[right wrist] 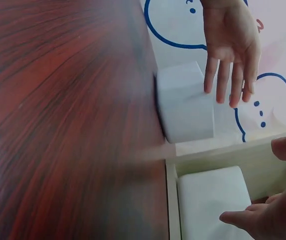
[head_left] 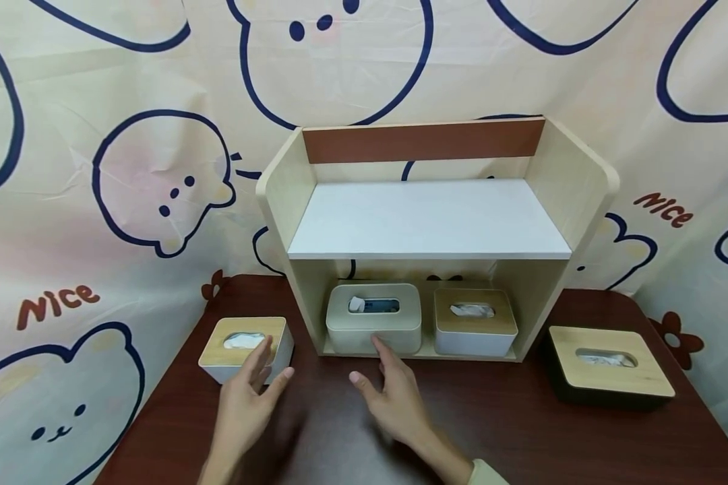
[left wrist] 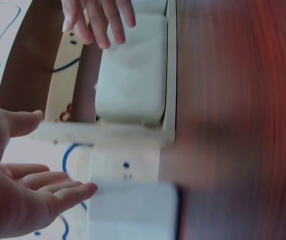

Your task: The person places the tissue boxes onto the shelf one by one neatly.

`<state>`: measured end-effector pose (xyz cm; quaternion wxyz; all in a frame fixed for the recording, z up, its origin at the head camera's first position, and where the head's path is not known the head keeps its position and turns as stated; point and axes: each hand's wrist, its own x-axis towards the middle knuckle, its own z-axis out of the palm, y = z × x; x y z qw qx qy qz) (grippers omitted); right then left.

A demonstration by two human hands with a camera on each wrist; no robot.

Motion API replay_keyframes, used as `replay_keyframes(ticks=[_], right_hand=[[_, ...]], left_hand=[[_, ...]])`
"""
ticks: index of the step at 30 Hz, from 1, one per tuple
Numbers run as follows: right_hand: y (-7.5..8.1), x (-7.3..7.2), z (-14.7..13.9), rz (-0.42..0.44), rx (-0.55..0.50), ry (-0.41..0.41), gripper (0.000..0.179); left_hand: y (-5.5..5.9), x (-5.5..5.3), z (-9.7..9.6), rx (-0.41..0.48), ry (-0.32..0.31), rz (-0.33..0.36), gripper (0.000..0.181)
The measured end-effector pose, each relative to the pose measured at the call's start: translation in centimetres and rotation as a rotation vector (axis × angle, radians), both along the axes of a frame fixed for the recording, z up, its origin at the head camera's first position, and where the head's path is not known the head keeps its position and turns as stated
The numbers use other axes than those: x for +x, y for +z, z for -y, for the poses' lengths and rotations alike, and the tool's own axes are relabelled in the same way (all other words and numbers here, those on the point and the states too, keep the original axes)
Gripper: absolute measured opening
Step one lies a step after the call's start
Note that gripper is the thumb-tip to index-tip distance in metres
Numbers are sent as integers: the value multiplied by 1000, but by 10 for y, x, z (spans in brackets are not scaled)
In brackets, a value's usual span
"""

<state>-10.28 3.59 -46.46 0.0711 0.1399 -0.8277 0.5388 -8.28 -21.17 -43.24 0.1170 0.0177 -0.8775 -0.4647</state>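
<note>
My left hand (head_left: 245, 407) is held over the dark table with its fingers extended, beside a white tissue box with a wooden lid (head_left: 221, 337). Its fingertips overlap the box's right side in the head view; whether they touch cannot be told. Fingers spread, my right hand (head_left: 400, 397) points at a pale grey-green tissue box (head_left: 373, 340) on the lower level of a small shelf (head_left: 431, 222). Contact there is unclear too. Neither palm holds anything: the left wrist view shows the left hand (left wrist: 27, 195), the right wrist view the right hand (right wrist: 273, 215).
Right of the grey-green box, another white tissue box with a wooden lid (head_left: 475, 323) stands inside the shelf. A black tissue box with a wooden lid (head_left: 619, 377) sits at the table's right. Behind hangs a cartoon-printed cloth (head_left: 158, 289). The brown table (head_left: 497, 431) extends in front.
</note>
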Motion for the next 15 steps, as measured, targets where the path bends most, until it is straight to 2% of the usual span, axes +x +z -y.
replay_keyframes(ticks=[3, 9, 15], right_hand=[[-2, -4, 10, 20, -8, 43, 74], [-5, -11, 31, 51, -3, 110, 74], [-10, -14, 56, 60, 49, 141, 73]], left_hand=[[1, 3, 16, -26, 36, -7, 72], [3, 6, 40, -10, 120, -28, 72], [3, 5, 63, -34, 187, 2, 82]])
